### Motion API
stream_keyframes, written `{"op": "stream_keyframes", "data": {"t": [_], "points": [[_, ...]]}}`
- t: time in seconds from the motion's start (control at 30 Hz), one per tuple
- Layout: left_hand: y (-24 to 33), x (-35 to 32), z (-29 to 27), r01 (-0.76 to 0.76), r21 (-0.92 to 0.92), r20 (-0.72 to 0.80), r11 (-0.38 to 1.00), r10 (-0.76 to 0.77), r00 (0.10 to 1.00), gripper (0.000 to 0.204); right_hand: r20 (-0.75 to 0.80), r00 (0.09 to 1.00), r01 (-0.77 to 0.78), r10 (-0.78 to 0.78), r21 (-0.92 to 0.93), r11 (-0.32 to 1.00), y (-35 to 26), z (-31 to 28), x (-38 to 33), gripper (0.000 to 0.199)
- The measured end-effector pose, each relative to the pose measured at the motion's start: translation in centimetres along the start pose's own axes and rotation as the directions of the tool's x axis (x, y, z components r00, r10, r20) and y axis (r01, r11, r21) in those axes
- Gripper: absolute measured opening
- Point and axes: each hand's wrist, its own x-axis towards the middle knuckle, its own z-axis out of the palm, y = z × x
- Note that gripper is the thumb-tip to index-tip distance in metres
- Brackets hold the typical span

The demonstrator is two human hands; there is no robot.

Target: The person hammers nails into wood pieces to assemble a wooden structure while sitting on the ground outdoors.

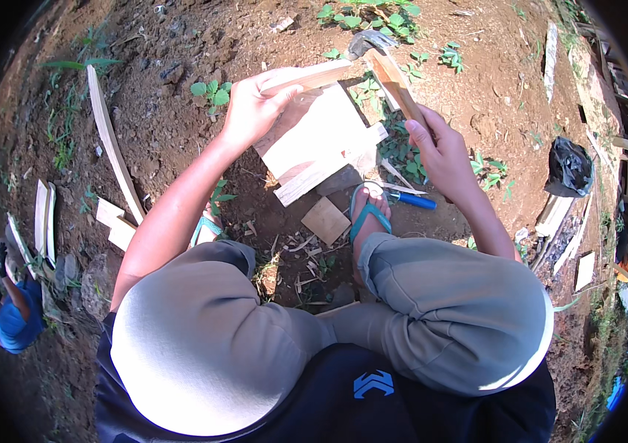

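My left hand (256, 103) is closed around a short pale wood strip (310, 75), held over the upper edge of a light wooden board (306, 129). In my right hand (438, 148) is a hammer with a broad brown wooden handle (397, 83). Its grey metal head (369, 44) is at the far end, just beyond the strip's tip. The board rests tilted in front of my feet, and another strip (321, 171) lies across its near edge. By my right foot lies a blue-handled tool (413, 200); its working end is partly hidden. A small square wood piece (326, 221) sits between my feet.
Long wood slats (111, 133) lie on the soil at left. Another person in blue (20, 317) is at the far left. A black plastic bag (570, 167) and scrap wood (553, 214) lie at right. Green weeds (373, 16) grow ahead.
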Motion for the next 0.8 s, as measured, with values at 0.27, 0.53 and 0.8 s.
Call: {"op": "stream_keyframes", "data": {"t": [0.27,0.53,0.8], "points": [[0.5,0.2,0.3,-0.023,-0.021,0.015,1.000,0.023,1.000,0.031,-0.225,0.974,0.017,0.009,0.114,0.993,-2.2,0.5,-0.2,0.040],[-0.3,0.5,0.4,0.028,-0.040,-0.006,0.999,-0.028,1.000,0.030,-0.160,0.982,-0.068,0.101,0.203,0.977,-1.4,0.8,-0.6,0.037],[0.1,0.6,0.5,0.058,-0.013,-0.013,0.998,-0.058,0.998,0.030,-0.187,0.981,0.041,-0.057,-0.087,0.995,-0.5,1.8,0.0,0.037]]}}
